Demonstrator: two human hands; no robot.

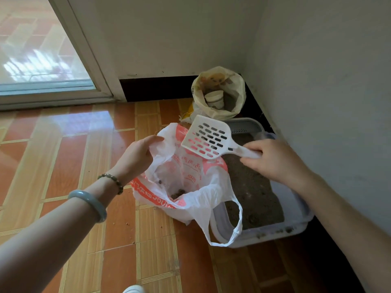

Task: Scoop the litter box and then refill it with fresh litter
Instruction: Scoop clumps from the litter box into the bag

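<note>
A white slotted litter scoop (208, 137) hangs over the mouth of a white and red plastic bag (190, 180); its blade looks empty. My right hand (273, 159) grips the scoop's handle. My left hand (137, 155) pinches the bag's left rim and holds it open. A few dark clumps lie at the bag's bottom. The pale litter box (275, 231), filled with brown litter, sits on the floor against the right wall, just right of the bag. A few clumps rest on its front rim.
A yellowish sack of litter (218, 92) with a white cup (214, 99) inside stands in the corner behind the box. Orange floor tiles (84, 166) spread to the left, with scattered grains near the bag. A glass sliding door (42, 49) is at upper left.
</note>
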